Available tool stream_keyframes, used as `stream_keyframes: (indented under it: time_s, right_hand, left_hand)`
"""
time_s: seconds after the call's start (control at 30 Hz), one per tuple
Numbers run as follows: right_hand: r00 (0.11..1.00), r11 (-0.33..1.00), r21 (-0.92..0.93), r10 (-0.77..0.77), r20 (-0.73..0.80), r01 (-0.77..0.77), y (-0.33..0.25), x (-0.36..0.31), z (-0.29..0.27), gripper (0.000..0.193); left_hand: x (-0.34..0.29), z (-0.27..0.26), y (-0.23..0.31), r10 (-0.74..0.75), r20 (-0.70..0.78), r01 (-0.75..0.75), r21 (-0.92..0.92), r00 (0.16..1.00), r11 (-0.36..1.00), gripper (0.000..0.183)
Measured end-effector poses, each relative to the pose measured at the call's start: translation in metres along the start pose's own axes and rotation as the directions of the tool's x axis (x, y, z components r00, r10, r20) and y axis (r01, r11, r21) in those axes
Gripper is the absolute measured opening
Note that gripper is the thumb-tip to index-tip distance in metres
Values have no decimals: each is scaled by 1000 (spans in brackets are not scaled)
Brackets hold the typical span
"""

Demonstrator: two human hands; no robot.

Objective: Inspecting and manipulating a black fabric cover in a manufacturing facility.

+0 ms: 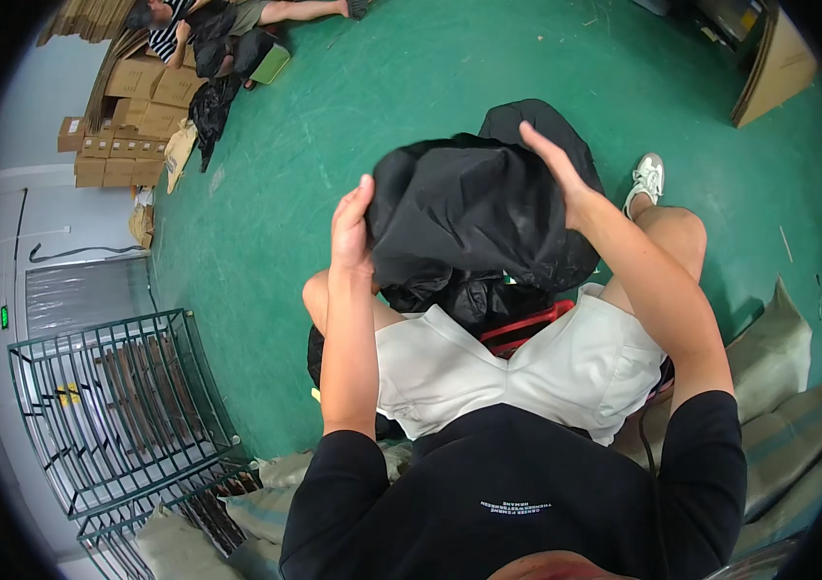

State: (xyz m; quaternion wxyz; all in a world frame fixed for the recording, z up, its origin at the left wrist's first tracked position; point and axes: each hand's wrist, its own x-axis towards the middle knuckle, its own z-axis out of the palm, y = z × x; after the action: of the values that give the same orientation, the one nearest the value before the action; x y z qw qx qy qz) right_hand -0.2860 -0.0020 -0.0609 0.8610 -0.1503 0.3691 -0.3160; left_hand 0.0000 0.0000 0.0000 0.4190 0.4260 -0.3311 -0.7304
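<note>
1. Centrally, the black cloth bundle (469, 208) lay between the person's two hands, in front of the white shorts (498, 362) and above the gap between the knees.
2. Left hand (351, 230): forearm upright in the view, fingers pointing away from the body, slightly bent, set against the bundle's left edge; whether they gripped the cloth could not be told with confidence.
3. Right hand (561, 179): forearm slanted inward from a bent elbow, fingers extended and apart from any grip, palm turned toward the bundle's right side.
4. Count, near the hands: one bundle, one rounded black piece (556, 130) beyond it, and one red object (532, 327), partly hidden between the thighs.
5. Count, farther off: one white shoe (649, 179) at right, one seated co-worker (179, 34) at upper left, near stacked cardboard boxes (145, 101).
</note>
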Motion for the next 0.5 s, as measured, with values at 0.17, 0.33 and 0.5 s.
stream_keyframes:
  time_s: [0.17,0.33,0.5]
  right_hand:
    - [964,953,-145,-265,30,267,3,5,-1,63]
    - [901,861,-312,-433,-37,401,4,26,-18,21]
    - [750,766,-26,-622,224,643,-25,8,-26,17]
  left_hand:
    - [-15,7,1,234,-106,-245,-104,966,964,39]
    - [-20,-10,2,430,-117,-391,256,895,884,31]
    - [-28,-38,30,462,46,-464,39,886,885,39]
